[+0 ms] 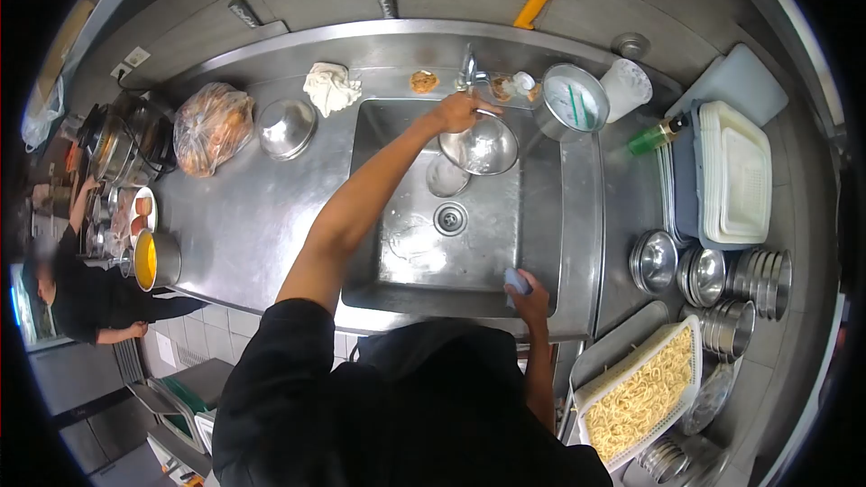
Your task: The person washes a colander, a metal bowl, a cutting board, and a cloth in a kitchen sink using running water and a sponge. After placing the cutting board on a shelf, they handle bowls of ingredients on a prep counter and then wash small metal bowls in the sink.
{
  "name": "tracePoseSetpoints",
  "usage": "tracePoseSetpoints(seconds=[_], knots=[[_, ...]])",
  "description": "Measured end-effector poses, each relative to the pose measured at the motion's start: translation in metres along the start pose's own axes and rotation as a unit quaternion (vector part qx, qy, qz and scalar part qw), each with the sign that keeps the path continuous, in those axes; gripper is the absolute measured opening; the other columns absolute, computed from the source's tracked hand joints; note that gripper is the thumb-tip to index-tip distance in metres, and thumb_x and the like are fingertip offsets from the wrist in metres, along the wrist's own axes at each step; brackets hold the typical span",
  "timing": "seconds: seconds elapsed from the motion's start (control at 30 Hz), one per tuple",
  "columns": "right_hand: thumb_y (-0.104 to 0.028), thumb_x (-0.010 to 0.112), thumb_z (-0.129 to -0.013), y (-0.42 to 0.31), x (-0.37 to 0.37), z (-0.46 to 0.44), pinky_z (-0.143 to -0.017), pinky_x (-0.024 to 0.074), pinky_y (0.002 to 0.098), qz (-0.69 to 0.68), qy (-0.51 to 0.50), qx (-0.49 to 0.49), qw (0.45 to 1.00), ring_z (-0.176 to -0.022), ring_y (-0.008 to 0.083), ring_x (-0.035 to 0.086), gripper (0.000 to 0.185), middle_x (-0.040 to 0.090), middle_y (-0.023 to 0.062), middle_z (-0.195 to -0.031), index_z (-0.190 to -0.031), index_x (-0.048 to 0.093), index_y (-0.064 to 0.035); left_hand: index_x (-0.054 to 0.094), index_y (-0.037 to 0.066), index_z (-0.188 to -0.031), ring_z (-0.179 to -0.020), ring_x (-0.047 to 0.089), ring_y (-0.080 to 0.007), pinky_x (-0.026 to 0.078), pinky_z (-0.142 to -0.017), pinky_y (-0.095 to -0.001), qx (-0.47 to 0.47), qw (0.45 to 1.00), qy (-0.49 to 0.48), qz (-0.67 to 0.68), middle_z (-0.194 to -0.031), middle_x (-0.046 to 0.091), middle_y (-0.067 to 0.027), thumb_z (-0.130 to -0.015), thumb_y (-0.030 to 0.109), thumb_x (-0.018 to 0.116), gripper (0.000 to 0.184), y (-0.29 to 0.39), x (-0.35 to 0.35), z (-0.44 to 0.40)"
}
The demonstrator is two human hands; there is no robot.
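Note:
My left hand (458, 114) reaches across the sink (361, 207) to its far side, fingers closed on the rim of a shiny metal bowl (483, 146). The bowl is tilted just below the faucet (467, 65). Beneath it in the basin is a smaller round dish (446, 179), partly hidden by the bowl. Near the drain (450, 218) the sink floor looks wet. At the sink's near right corner, my right hand (534, 299) grips a bluish-grey sponge (517, 281).
Left of the sink are an upturned metal bowl (287, 129), a white cloth (333, 88) and a plastic bag of food (214, 129). A soapy pot (574, 101) stands right of the faucet. Noodles (639, 395) and stacked bowls are at right. Another person (81, 293) stands at far left.

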State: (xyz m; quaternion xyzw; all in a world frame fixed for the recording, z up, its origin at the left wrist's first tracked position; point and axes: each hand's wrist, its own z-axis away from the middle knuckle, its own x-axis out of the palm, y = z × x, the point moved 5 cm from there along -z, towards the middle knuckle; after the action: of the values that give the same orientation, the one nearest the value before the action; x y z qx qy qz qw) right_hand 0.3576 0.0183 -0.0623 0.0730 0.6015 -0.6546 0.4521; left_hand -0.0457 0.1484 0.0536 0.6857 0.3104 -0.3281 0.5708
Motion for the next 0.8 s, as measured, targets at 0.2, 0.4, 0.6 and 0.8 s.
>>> tracePoseSetpoints(seconds=[0.2,0.4,0.6,0.8], knots=[[-0.026,0.078,-0.07,-0.004,0.002,-0.003,-0.086,0.0485,0.0347,-0.005,-0.013,-0.016,1.0,-0.098,0.0247,0.064,0.053,0.066,0.0172,-0.105,-0.116,0.062,-0.0043,0.063,0.01,-0.116,-0.101,0.061,-0.0334,0.049,-0.088,-0.0426,-0.231,0.962,-0.122,-0.08,-0.112,0.061,-0.0165,-0.086,0.043,0.055,0.046,-0.062,-0.004,0.032],[-0.028,0.076,-0.07,-0.009,0.008,-0.009,-0.087,0.0478,0.0379,0.007,-0.043,0.018,0.999,-0.098,0.031,0.063,0.053,0.065,0.0184,-0.105,-0.116,0.061,-0.0045,0.06,0.016,-0.122,-0.092,0.064,-0.0349,0.05,-0.084,-0.042,-0.106,0.994,0.011,-0.013,-0.116,0.058,-0.0196,-0.087,0.028,0.054,0.038,-0.057,0.0,0.028],[-0.027,0.077,-0.07,-0.012,0.022,-0.015,-0.088,0.0467,0.0378,-0.024,-0.071,-0.041,0.996,-0.101,0.0289,0.062,0.053,0.064,0.018,-0.108,-0.115,0.062,-0.0036,0.052,0.036,-0.129,-0.131,0.038,-0.0255,0.031,-0.106,-0.0546,-0.088,0.961,0.144,-0.221,-0.144,0.038,-0.0076,-0.084,0.008,0.049,0.053,0.03,0.012,0.103],[-0.026,0.076,-0.071,-0.007,0.02,-0.016,-0.088,0.0469,0.0378,-0.004,-0.073,-0.034,0.997,-0.1,0.0289,0.062,0.052,0.064,0.0185,-0.108,-0.114,0.061,-0.0005,0.063,0.038,-0.116,-0.127,0.045,-0.0258,0.012,-0.108,-0.0647,-0.101,0.887,0.416,-0.17,-0.13,0.054,-0.0073,-0.083,0.012,0.048,0.045,-0.011,-0.093,0.226]])
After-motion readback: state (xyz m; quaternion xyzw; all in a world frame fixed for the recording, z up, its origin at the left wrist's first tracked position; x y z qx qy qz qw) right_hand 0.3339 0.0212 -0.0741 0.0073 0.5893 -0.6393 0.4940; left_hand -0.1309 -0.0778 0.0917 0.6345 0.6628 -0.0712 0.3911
